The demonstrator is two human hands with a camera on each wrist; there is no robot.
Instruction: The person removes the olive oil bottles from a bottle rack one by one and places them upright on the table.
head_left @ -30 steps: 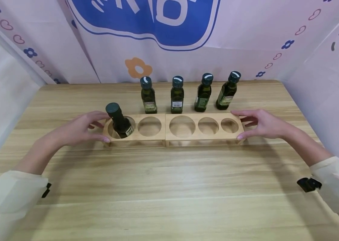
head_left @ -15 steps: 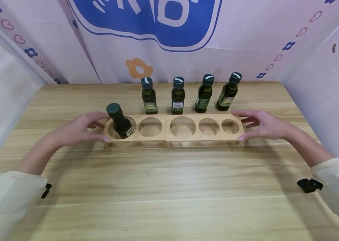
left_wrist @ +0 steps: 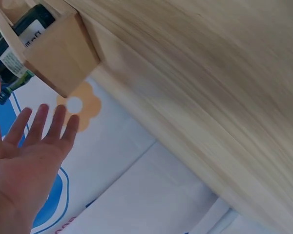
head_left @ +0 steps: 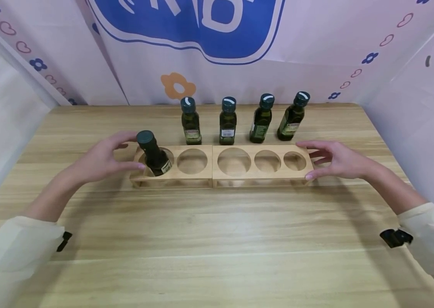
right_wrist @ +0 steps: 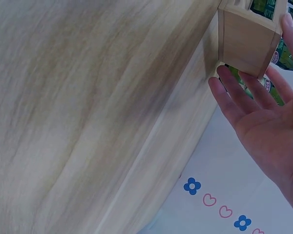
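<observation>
A pale wooden bottle rack [head_left: 204, 175] with round holes stands on the table, a seam dividing it into two sections. In its leftmost hole a dark green bottle [head_left: 153, 154] leans to the left. My left hand [head_left: 99, 158] is spread over the rack's left end, thumb and forefinger either side of the bottle; contact is unclear. The left wrist view shows that hand [left_wrist: 34, 151] with straight fingers, off the end panel. At the other end my right hand [head_left: 334, 159] holds the rack's corners between thumb and forefinger, its other fingers [right_wrist: 234, 92] loose beside the panel.
Behind the rack several small dark green bottles [head_left: 227, 122] stand in a row. The wooden table [head_left: 209, 244] reaches back to a printed white curtain [head_left: 309, 42]. White side sheets [head_left: 1, 102] flank it.
My left hand has come off the rack's left end, rising and shifting slightly right toward the bottle. The right hand and the rack keep their places.
</observation>
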